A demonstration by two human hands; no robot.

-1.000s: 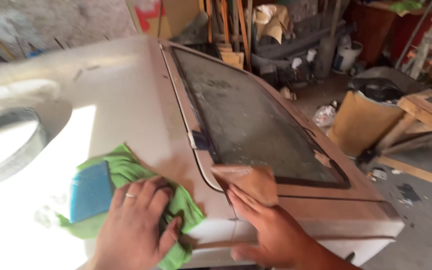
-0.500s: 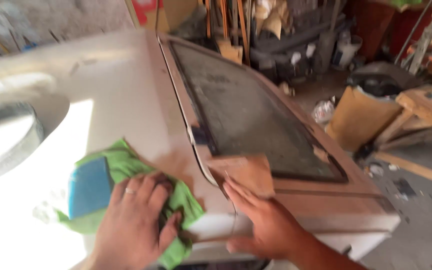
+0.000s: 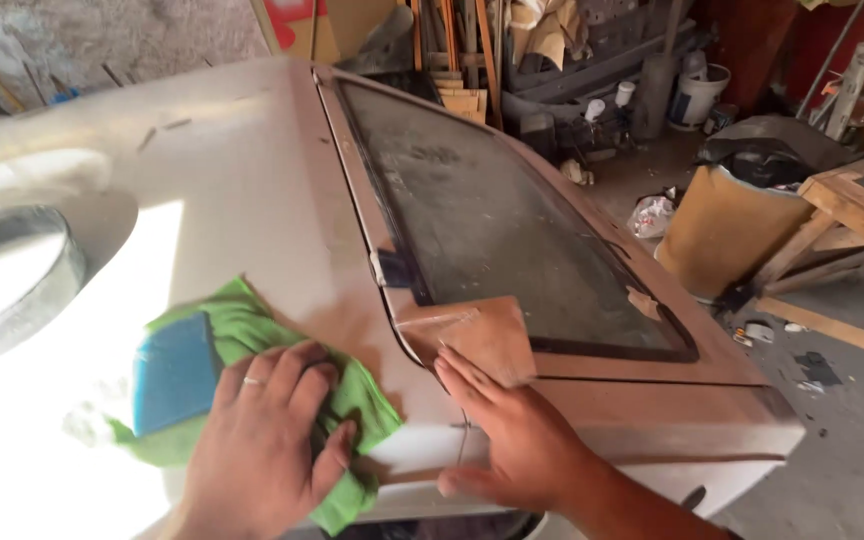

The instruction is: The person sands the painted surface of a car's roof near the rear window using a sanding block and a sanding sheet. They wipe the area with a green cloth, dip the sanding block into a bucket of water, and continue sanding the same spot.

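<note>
The left hand [image 3: 262,440] presses flat with spread fingers on the green cloth [image 3: 252,345], which lies on the car body left of the window [image 3: 492,220], while the right hand [image 3: 512,440] rests open, fingertips touching the sandpaper [image 3: 477,335] at the window's near corner.

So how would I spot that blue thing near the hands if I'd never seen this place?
Start at the big pale car body panel with the dusty dark window. On the panel lies a green cloth, pressed down by the left hand. The blue pad sits on that cloth just left of the fingers: a flat rectangle, the only blue thing on the panel.
</note>
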